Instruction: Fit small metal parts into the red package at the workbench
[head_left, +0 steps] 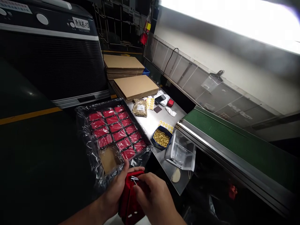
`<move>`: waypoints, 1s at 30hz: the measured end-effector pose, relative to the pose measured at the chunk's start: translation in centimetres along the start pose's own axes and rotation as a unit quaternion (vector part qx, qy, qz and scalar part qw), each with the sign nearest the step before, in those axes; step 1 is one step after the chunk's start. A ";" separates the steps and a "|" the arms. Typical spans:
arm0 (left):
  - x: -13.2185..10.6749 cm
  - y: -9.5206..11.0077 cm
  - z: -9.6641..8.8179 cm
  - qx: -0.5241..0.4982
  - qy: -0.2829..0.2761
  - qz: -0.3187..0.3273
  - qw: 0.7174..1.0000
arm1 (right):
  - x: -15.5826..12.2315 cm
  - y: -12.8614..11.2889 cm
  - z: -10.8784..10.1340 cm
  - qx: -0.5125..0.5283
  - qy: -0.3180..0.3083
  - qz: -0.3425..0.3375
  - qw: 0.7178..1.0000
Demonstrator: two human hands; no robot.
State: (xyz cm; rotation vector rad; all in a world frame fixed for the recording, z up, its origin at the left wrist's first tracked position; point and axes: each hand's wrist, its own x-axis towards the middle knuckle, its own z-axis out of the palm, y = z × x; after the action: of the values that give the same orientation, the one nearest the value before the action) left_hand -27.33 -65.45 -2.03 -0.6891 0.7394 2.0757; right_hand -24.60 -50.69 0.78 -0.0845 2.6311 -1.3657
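Note:
My left hand [114, 190] is wrapped round a dark red box-like case [131, 200], its thumb along the near left edge and fingers behind the top. The case is tilted in front of me, with small pale spots low on its face. At its upper end my right hand [156, 195] has thumb and forefinger closed around some thin, shiny silver strips [134, 178]. What exactly they are is too small to tell. Just beyond the hands lies a carton [150, 145] lined with clear plastic, holding several red plastic-wrapped packs [119, 135]; bare cardboard shows at its near end.
A blue container of small gold pieces [161, 138] sits beside a clear divided bin [184, 151] on the metal table [146, 123]. Behind are a bag of gold pieces [140, 107], a phone [160, 99] and cardboard stacks [136, 87]. A green conveyor [225, 134] runs along the right.

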 end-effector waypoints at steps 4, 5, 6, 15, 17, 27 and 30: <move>0.0 0.3 -0.1 0.012 -0.004 0.002 1.000 | 0.5 -0.5 0.0 0.002 -0.013 0.005 1.000; 0.0 0.3 -0.1 0.021 -0.002 0.003 1.000 | 0.5 -0.6 -0.1 -0.003 -0.016 0.008 1.000; 0.0 0.4 0.0 0.032 0.000 0.004 0.999 | 0.6 -0.7 -0.2 -0.007 -0.021 0.010 1.000; 0.4 0.7 1.1 0.065 -0.013 0.023 0.998 | 1.0 0.0 -3.1 -0.034 -0.046 -0.057 0.997; 0.2 0.8 1.6 0.032 -0.040 -0.004 0.999 | 1.0 0.5 -3.9 -0.108 -0.033 -0.135 0.984; 0.9 -0.3 1.4 -0.057 -0.109 -0.077 0.989 | 1.0 0.8 -4.2 -0.207 -0.004 -0.294 0.933; 1.2 -0.7 1.2 -0.070 -0.120 -0.087 0.987 | 1.0 0.9 -4.3 -0.218 -0.015 -0.305 0.927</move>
State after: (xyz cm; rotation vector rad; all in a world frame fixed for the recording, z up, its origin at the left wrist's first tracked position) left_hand -27.66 -63.64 -2.18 -0.5464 0.3881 2.0170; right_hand -26.34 -46.85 2.28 -1.0453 2.9545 -0.8403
